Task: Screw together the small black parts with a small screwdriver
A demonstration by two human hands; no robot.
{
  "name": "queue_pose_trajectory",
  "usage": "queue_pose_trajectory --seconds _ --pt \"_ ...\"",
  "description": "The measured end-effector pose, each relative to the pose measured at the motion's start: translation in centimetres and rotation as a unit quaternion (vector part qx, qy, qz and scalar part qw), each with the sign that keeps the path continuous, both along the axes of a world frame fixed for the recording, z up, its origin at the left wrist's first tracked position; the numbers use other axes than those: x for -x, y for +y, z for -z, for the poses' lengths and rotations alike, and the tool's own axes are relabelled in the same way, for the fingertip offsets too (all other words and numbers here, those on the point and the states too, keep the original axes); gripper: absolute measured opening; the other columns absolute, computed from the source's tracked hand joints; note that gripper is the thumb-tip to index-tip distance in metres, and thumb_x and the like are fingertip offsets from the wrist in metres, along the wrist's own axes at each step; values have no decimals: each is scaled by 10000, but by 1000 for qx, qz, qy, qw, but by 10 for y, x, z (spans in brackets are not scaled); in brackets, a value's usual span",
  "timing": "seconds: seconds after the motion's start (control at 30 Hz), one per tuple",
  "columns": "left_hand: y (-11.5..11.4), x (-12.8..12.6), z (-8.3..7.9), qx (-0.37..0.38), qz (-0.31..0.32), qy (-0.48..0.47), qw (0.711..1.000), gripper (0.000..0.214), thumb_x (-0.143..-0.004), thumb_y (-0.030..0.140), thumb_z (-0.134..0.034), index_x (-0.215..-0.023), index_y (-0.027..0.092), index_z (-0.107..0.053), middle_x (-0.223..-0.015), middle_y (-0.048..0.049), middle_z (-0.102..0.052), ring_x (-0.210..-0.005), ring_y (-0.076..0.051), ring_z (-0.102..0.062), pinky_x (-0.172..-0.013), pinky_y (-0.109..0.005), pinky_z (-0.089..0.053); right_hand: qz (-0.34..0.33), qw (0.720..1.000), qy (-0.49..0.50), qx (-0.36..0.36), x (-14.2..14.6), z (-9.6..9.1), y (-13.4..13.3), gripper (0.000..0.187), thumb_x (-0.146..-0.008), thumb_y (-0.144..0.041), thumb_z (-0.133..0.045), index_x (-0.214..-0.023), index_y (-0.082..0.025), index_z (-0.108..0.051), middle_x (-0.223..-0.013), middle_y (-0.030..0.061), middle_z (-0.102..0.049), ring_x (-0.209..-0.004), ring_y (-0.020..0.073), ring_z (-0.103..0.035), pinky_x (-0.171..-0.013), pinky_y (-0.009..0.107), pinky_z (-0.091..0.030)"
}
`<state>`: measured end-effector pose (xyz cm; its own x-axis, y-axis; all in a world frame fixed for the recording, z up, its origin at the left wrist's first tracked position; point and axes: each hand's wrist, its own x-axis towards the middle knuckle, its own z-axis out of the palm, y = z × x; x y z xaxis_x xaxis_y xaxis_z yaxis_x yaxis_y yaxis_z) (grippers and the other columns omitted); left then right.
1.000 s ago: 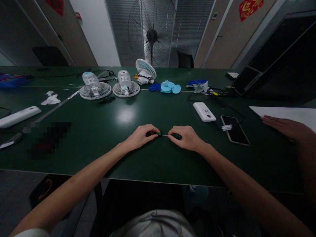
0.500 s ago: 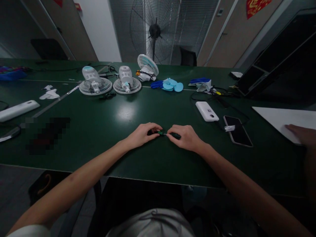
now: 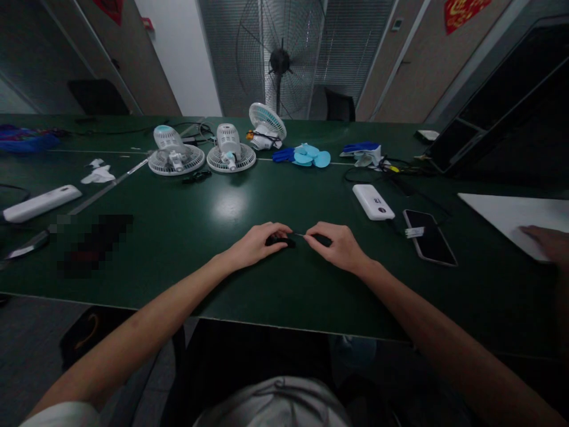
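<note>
Near the middle of the green table (image 3: 249, 279), my left hand (image 3: 253, 246) pinches a small dark part (image 3: 287, 242) between thumb and fingers. Its exact kind is too small and dark to make out. Facing it, my right hand (image 3: 341, 249) is closed around a screwdriver (image 3: 323, 240) with a dark handle and a thin metal shaft. The shaft points left and reaches close to the left fingertips. Whether its tip touches the dark part I cannot tell.
Fan heads (image 3: 176, 159) stand at the back, with light blue fan blades (image 3: 312, 155) and blue-white gloves (image 3: 362, 151) beside them. A white power bank (image 3: 373, 201) and a phone (image 3: 430, 237) lie right. Another person's hand (image 3: 544, 240) rests on a white panel (image 3: 511, 216).
The part in my left hand has turned: a green face showed before, now it looks dark. The screwdriver has shifted slightly up and right, and the view has moved a little.
</note>
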<state>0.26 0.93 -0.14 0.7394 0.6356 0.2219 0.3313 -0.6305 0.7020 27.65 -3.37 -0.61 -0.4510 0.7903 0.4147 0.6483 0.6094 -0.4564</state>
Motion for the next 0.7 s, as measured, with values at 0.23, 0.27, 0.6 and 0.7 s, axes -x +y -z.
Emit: queue_pose_trajectory --seconds 0.23,0.27,0.6,0.7 --pt "3 18 -3 -42 12 35 998 296 -1013 261 -566 -1303 253 -626 -1246 -67 -665 -1133 -198 -630 -990 -359 -501 -1 1000 6 4 -9 -2 -1 155 -1017 -316 -608 -1054 -217 -721 -990 37 -742 -848 190 -698 -759 331 -539" --pt "8 28 -4 -48 3 40 998 282 -1016 273 -560 -1286 253 -637 -1241 -65 -669 -1137 -200 -632 -1001 -361 -497 0 1000 7 6 -10 -2 -1 155 -1020 -316 -606 -1056 -218 -720 -990 34 -742 -846 186 -698 -749 325 -542" --pt "79 223 9 -37 -372 73 925 468 -855 441 -701 -1233 165 -692 -1197 -84 -733 -1079 -246 -687 -1000 -344 -501 -20 1000 4 21 -10 -5 -2 183 -1032 -319 -589 -1097 -208 -719 -1013 44 -743 -867 189 -702 -763 335 -556" --pt "81 246 9 -30 -416 78 905 506 -850 439 -706 -1253 134 -683 -1187 -84 -742 -1066 -234 -690 -975 -317 -506 -18 1000 5 23 -11 -4 0 190 -1029 -329 -592 -1098 -209 -722 -1014 45 -745 -867 193 -703 -760 340 -559"
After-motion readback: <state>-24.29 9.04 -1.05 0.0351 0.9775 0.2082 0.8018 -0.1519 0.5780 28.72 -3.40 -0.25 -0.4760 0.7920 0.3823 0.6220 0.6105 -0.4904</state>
